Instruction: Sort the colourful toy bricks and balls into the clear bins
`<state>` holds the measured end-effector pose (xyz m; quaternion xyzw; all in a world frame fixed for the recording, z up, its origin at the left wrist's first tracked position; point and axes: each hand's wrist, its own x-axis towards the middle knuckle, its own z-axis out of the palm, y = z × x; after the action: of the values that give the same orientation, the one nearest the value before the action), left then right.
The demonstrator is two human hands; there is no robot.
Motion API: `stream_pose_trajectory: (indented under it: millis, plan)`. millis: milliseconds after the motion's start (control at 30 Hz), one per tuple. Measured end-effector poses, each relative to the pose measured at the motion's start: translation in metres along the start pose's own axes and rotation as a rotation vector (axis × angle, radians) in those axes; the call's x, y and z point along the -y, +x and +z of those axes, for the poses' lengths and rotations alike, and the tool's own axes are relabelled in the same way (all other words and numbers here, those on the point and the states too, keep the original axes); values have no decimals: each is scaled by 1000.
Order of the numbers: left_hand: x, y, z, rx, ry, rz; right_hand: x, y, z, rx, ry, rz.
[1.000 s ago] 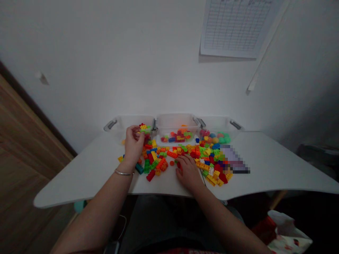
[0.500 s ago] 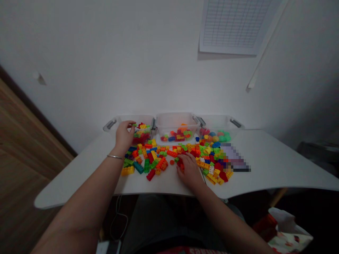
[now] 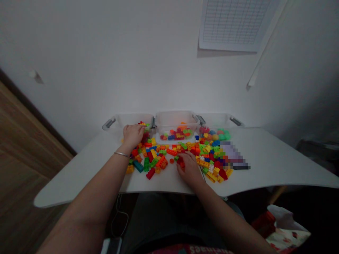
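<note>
My left hand (image 3: 134, 135) is at the front of the left clear plastic box (image 3: 127, 118), its fingers pointing right; the fingertips are mostly hidden, so what they hold cannot be made out. Green, yellow and red pieces (image 3: 143, 124) show just past them inside that box. On the table, my right hand (image 3: 189, 167) is curled round red toy bricks (image 3: 181, 162), with the fingers bent over them. A green brick (image 3: 176, 158) and a round orange piece (image 3: 172, 161) lie beside its fingertips. Loose toy bricks (image 3: 152, 155) spread to the left of this hand.
The middle clear box (image 3: 176, 118) contains mixed bricks; the right box (image 3: 217, 120) contains coloured balls. More bricks (image 3: 212, 165) lie right of my right hand, next to a blurred-out flat object (image 3: 234, 155). All stand on a white table (image 3: 275, 162) against the wall.
My left hand has moved right and slightly down; the green piece seen at its fingertips is no longer visible there. My right hand has stayed over the red bricks.
</note>
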<state>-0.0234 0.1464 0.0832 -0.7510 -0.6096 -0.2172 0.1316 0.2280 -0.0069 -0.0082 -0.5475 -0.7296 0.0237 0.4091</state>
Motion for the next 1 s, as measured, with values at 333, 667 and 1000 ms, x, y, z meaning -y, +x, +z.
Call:
stream_pose_trajectory:
  millis: [333, 667, 1000]
  plan:
    - [5, -10, 5, 2, -33, 47, -1, -1, 2, -7, -14, -4]
    - [-31, -46, -6, -18, -252, 114, -1, -1, 2, 5, -17, -13]
    - [-114, -127, -6, 46, -243, 385, 0, -1, 2, -4, -20, -31]
